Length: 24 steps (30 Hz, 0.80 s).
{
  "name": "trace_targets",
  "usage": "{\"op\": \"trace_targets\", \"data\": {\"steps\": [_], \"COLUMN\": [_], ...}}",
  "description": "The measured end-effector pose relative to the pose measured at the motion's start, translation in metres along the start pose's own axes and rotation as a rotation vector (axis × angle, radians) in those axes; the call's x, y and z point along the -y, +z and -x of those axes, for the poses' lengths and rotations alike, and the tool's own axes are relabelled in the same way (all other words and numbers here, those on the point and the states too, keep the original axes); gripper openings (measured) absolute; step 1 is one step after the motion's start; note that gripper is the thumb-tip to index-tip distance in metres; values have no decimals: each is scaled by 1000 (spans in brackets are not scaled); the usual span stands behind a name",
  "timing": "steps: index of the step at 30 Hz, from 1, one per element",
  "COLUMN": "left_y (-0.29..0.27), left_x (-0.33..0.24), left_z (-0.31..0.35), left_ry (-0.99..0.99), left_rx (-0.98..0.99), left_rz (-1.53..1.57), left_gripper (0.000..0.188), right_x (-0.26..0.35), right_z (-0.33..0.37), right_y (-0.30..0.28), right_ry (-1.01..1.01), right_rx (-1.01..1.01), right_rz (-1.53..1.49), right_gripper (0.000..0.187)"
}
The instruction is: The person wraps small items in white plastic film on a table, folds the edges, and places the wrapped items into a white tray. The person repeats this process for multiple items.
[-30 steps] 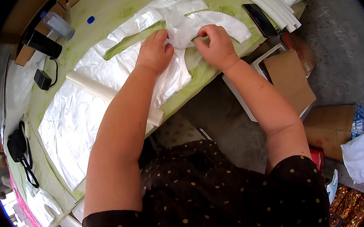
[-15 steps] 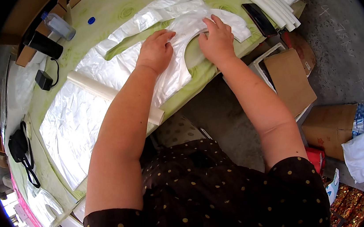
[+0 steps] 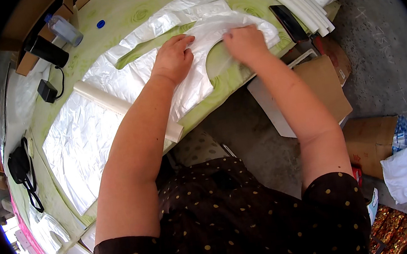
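Observation:
A thin, shiny white plastic sheet (image 3: 78, 140) with curved cut-outs lies spread over the table. My left hand (image 3: 174, 58) rests on it between two cut-outs, palm down, with thumb and fingers a little apart. At the upper edge of the right-hand cut-out is my right hand (image 3: 247, 43). Its fingers are curled down and closed on the plastic; the fingertips are mostly hidden. Across the sheet lies a pale roll or tube (image 3: 101, 98), partly covered by my left forearm.
The table has a green floral cover (image 3: 137, 15). Around the sheet are a bottle (image 3: 65, 30), black cylinder (image 3: 49, 51), black adapter (image 3: 47, 90), blue cap (image 3: 100, 23), phone (image 3: 288, 23) and white tubes (image 3: 294, 1). Cardboard boxes (image 3: 371, 146) stand on the floor at right.
My right hand has gone from outspread fingers to curled ones, staying by the cut-out's upper edge, and its forearm has swung slightly right. My left hand has barely moved.

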<state>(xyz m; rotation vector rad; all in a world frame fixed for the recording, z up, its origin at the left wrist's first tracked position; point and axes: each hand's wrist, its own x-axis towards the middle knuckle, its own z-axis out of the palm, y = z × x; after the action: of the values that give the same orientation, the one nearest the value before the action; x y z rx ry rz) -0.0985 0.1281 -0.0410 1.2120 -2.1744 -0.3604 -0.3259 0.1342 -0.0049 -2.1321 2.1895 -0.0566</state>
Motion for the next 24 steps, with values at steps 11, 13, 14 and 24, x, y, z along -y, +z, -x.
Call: {"op": "trace_targets", "data": {"steps": [11, 13, 14, 24], "left_y": [-5, -1, -1, 1], "left_x": [-11, -4, -3, 1], "left_z": [0, 0, 0, -2], "left_ry": [-64, -54, -55, -36], "left_rx": [116, 108, 105, 77], "left_rz": [-65, -40, -31, -47], "left_gripper": [49, 50, 50, 45], "right_x": [-36, -15, -8, 17], "right_z": [23, 43, 51, 46], "right_y": [20, 26, 29, 32], "right_ry": [-328, -381, -405, -586], "right_rx": [-621, -553, -520, -456], "right_rz": [-396, -477, -516, -308], "right_gripper": [33, 28, 26, 17]}}
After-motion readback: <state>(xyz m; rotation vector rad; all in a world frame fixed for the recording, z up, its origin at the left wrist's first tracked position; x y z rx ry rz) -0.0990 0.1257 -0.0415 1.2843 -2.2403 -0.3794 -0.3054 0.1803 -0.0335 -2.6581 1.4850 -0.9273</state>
